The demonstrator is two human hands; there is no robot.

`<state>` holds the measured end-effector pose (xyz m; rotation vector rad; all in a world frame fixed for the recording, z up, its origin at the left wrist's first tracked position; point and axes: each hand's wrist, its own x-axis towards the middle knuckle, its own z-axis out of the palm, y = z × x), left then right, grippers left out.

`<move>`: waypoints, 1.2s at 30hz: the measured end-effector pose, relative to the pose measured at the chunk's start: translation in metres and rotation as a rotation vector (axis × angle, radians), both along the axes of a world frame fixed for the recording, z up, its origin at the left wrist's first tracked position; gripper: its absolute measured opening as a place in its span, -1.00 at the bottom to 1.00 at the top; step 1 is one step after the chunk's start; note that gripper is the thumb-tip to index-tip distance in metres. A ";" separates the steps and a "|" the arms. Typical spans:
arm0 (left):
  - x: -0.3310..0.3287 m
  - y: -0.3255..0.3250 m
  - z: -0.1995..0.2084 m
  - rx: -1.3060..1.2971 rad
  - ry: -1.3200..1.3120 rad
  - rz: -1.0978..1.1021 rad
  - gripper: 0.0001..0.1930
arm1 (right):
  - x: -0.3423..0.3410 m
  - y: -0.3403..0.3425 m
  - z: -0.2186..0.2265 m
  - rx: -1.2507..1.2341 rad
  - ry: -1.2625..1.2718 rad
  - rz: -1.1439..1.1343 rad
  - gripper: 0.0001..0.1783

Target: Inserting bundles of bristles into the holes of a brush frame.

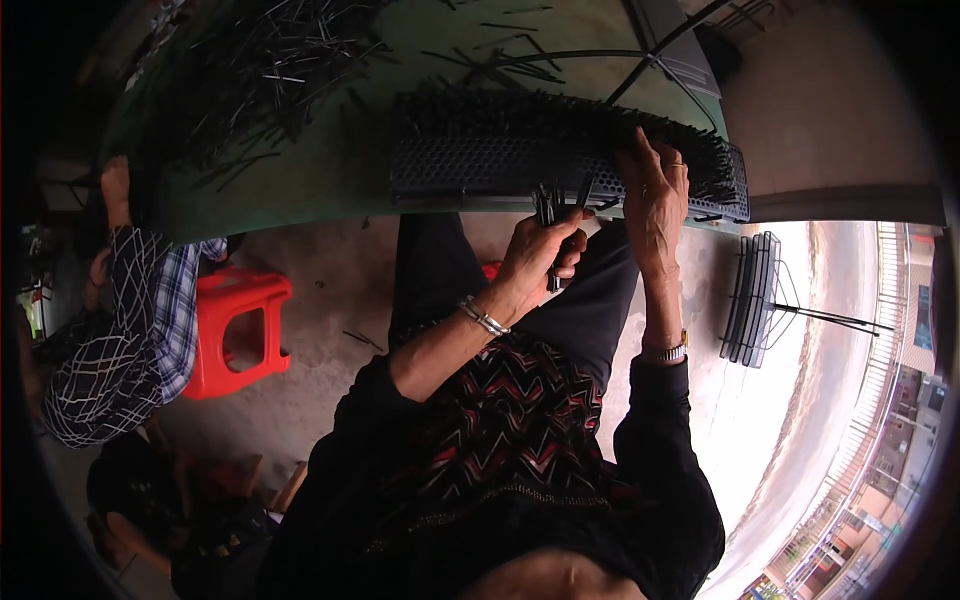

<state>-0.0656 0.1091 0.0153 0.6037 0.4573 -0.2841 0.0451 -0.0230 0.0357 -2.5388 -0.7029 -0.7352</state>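
Note:
My left hand (545, 248) is closed round a small bundle of thin black strips (547, 203), just in front of the table's near edge. A long black panel full of small holes (475, 165) lies along that edge. Short black strips stand densely out of it in a bristly row (500, 112). At the right part of this row, my right hand (657, 200) rests with its fingers bent over the strips. Its fingertips are in dark shadow among them, so what they pinch is hidden.
A green table (320, 190) bears a heap of loose black strips (275, 85) at the far left. A thin dark rod (650, 60) crosses above the panel. Left stand a red plastic stool (245, 330) and a person in plaid (125, 330). A black wire rack (750, 300) is at right.

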 end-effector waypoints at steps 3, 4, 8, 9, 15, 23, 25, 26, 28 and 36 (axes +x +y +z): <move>0.000 0.000 0.002 0.019 -0.041 -0.015 -0.80 | -0.012 -0.005 0.019 0.380 0.842 0.126 -0.55; -0.001 -0.001 0.002 0.019 -0.041 -0.017 -0.80 | -0.010 -0.009 0.017 0.383 0.993 0.216 -0.61; 0.000 -0.004 0.005 0.133 0.004 -0.041 -0.78 | -0.014 -0.015 0.023 0.538 1.086 0.270 -0.83; 0.000 -0.005 0.005 0.167 0.000 -0.042 -0.77 | -0.015 -0.016 0.024 0.539 1.086 0.268 -0.83; 0.000 -0.001 -0.002 0.207 -0.068 -0.127 -0.72 | -0.008 -0.026 0.023 0.499 1.191 0.352 -0.77; 0.012 0.005 -0.006 0.039 0.066 -0.094 -0.61 | -0.013 -0.018 0.036 0.711 0.589 0.081 -0.88; 0.014 0.002 -0.011 0.024 0.050 -0.116 -0.62 | -0.011 -0.011 0.031 0.499 0.351 -0.081 -0.93; 0.016 0.001 -0.010 -0.006 0.035 -0.104 -0.64 | -0.007 -0.010 0.022 0.529 0.337 -0.064 -0.93; 0.018 -0.002 -0.008 -0.087 0.101 -0.044 -0.71 | -0.004 -0.013 0.013 0.538 0.331 -0.052 -0.93; 0.009 0.000 -0.009 -0.092 0.147 0.014 -0.76 | -0.007 -0.010 0.019 0.477 0.325 -0.073 -0.91</move>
